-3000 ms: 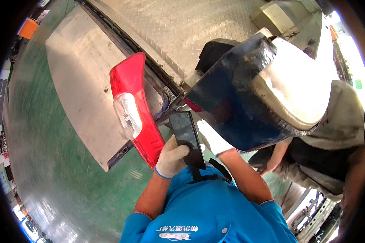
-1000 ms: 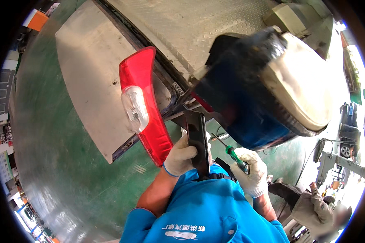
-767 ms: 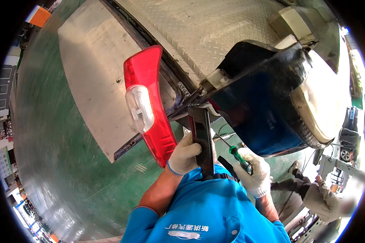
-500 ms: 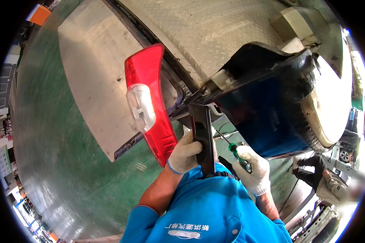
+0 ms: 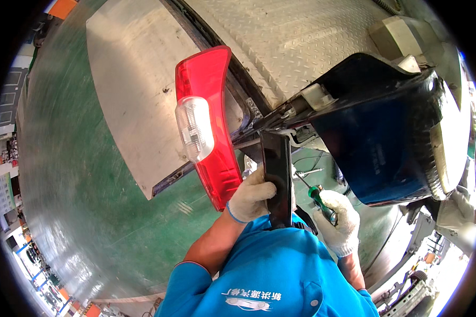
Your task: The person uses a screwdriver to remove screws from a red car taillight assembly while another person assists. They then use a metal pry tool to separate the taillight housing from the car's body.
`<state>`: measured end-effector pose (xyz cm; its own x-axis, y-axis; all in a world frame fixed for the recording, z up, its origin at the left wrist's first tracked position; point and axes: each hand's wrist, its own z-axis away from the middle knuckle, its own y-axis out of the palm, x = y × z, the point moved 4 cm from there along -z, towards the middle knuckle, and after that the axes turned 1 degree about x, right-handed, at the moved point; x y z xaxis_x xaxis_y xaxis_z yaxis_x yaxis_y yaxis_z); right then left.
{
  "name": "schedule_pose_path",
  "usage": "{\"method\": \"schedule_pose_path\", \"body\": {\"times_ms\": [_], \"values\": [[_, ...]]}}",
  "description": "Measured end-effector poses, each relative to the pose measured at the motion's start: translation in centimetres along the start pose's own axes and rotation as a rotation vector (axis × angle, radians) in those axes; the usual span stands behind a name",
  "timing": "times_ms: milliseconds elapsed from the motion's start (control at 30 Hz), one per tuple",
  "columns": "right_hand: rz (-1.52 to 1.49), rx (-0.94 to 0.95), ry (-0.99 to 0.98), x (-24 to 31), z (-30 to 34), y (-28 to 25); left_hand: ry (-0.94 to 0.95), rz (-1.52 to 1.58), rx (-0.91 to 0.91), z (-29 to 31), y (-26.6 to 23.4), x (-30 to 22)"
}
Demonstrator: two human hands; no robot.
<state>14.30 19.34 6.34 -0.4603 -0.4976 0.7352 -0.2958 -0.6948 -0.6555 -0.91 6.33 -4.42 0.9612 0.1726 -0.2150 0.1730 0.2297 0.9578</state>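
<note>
My left hand (image 5: 251, 196), in a white knit glove, is closed around the left edge of a long black flat strip (image 5: 276, 169), its thumb lying across the front. The strip stands upright before my blue shirt. Just left of that hand is a red tail light (image 5: 217, 132) with a clear lens, its lower end close to the glove. My right hand (image 5: 339, 222), gloved too, grips a green-handled screwdriver (image 5: 317, 196); its thin shaft points up and left toward the strip. Above it hangs a dark blue bumper (image 5: 375, 148). The fingertips behind the strip are hidden.
A pale vehicle panel (image 5: 137, 90) juts out at the left over the green floor (image 5: 79, 211). Ribbed metal flooring (image 5: 296, 47) spans the top. A cable and a metal tool (image 5: 308, 172) show below the bumper. Another person's pale clothing (image 5: 455, 211) is at far right.
The view has shifted, so the tail light, strip and bumper appear farther right. Both hands keep their holds. The other person at the right has changed position, closer to the bumper's lower edge.
</note>
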Motion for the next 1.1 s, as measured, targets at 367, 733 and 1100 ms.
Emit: {"method": "schedule_pose_path", "body": {"times_ms": [367, 733, 1100], "values": [[-0.024, -0.092, -0.049, -0.6, 0.3, 0.6, -0.026, 0.015, 0.031, 0.4, 1.2, 0.0], [-0.017, -0.117, -0.066, -1.5, 1.9, 0.5, -0.061, -0.054, 0.103, 0.8, 2.1, 0.6], [-0.026, -0.115, -0.037, -1.7, 3.4, 0.6, -0.028, -0.039, 0.143, 2.0, 2.7, 1.3]]}}
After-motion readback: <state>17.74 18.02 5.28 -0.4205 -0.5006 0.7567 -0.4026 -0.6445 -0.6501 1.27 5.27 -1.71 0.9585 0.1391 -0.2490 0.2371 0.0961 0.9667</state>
